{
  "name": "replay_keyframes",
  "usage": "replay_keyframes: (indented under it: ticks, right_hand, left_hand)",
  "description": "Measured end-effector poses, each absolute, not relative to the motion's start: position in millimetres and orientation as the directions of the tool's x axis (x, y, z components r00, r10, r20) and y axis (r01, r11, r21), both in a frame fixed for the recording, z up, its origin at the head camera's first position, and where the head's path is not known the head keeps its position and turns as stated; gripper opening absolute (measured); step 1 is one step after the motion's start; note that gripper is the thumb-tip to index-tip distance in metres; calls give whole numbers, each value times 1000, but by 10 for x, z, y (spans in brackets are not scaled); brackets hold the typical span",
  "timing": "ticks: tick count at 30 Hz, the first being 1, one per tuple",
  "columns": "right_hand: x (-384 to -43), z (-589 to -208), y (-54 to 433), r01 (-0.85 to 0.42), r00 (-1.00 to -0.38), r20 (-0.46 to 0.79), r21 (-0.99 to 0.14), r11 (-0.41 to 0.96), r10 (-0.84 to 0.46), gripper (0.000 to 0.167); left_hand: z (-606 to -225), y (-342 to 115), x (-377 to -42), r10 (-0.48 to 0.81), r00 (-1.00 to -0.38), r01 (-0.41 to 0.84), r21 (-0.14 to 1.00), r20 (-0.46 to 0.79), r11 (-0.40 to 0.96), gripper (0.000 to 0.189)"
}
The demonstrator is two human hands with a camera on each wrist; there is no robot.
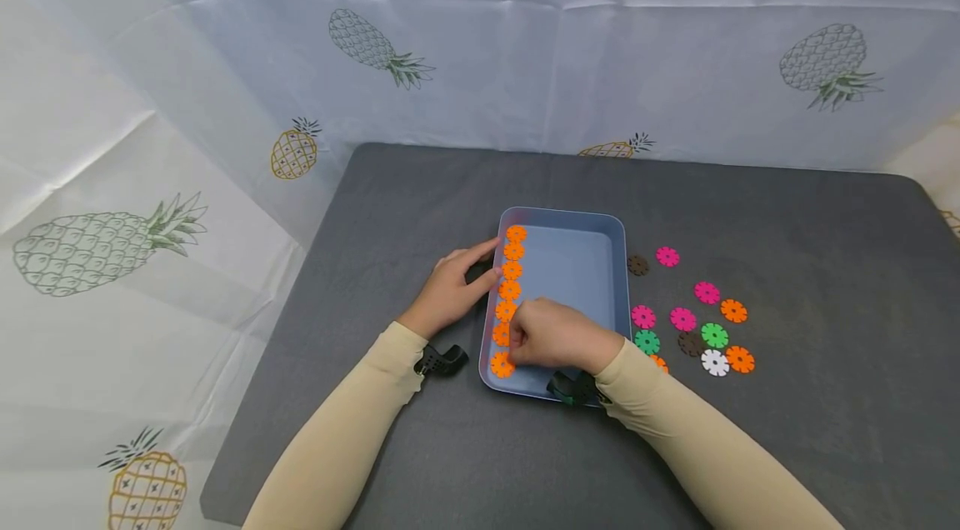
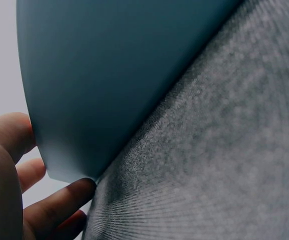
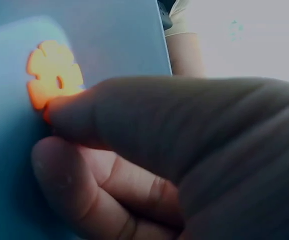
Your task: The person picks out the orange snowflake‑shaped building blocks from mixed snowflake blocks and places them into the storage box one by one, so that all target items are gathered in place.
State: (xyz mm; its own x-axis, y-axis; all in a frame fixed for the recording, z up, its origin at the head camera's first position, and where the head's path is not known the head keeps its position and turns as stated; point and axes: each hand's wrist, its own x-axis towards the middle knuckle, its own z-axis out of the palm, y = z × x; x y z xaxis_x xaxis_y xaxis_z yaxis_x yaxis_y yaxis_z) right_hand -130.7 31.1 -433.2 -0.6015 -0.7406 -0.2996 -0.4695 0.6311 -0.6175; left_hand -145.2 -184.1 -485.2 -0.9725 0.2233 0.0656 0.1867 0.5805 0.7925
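A blue-grey rectangular tray (image 1: 573, 263) lies on the dark cloth, with a column of orange notched discs along its left side. At the column's near end is an orange disc (image 1: 502, 365), flower-like with a slot at its centre. My right hand (image 1: 558, 334) reaches over the tray with fingers curled; in the right wrist view its thumb and forefinger pinch the edge of that orange disc (image 3: 47, 70). On the tray's left, my left hand (image 1: 450, 288) rests extended fingers and thumb at the rim. Other left fingertips (image 2: 59, 207) touch low by the outer wall (image 2: 114, 75).
Right of the tray lie several loose notched discs, among them a pink disc (image 1: 707, 292), a white disc (image 1: 715, 362), a bright green disc (image 1: 715, 336) and a brown disc (image 1: 637, 265). The right forearm (image 1: 690, 422) crosses the near right corner of the tray.
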Motion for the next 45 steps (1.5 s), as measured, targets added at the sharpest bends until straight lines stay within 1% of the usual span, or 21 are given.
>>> replay_keyframes:
  ticks: [6,15,27,30,34,39,45]
  right_hand:
    - [-1299,-4341,306,-459,-610,-303,-619,638,-733,30]
    - [-1299,-4371,315,-436,-639,-299,-617,655,-708,33]
    - [-1292,-4356,364,-400,-638,-299,-659,637,-710,38]
    - [-1278,-4328,401,-402,-639,-279,-673,621,-717,36]
    - [-1256,-4276,469,-438,-633,-228,-682,586,-739,27]
    - [-1218,-4197,561,-478,-622,-178,-685,550,-763,22]
    - [-1162,-4134,748,-474,-630,-177,-684,555,-756,14]
  left_hand:
    - [-4855,-1845,-1455,226,-972,192,791,70,581,56]
    - [-4848,-1841,-1452,226,-972,192,788,68,585,57]
    - [-4839,-1837,-1446,227,-970,208,785,88,584,56]
    - [-4835,-1841,-1443,229,-969,211,785,91,582,56]
    - [-4829,-1843,-1436,230,-969,210,792,90,574,56]
    - [-4820,-1856,-1435,227,-971,200,794,80,574,56]
    - [-4810,-1837,-1438,223,-973,186,797,66,574,56]
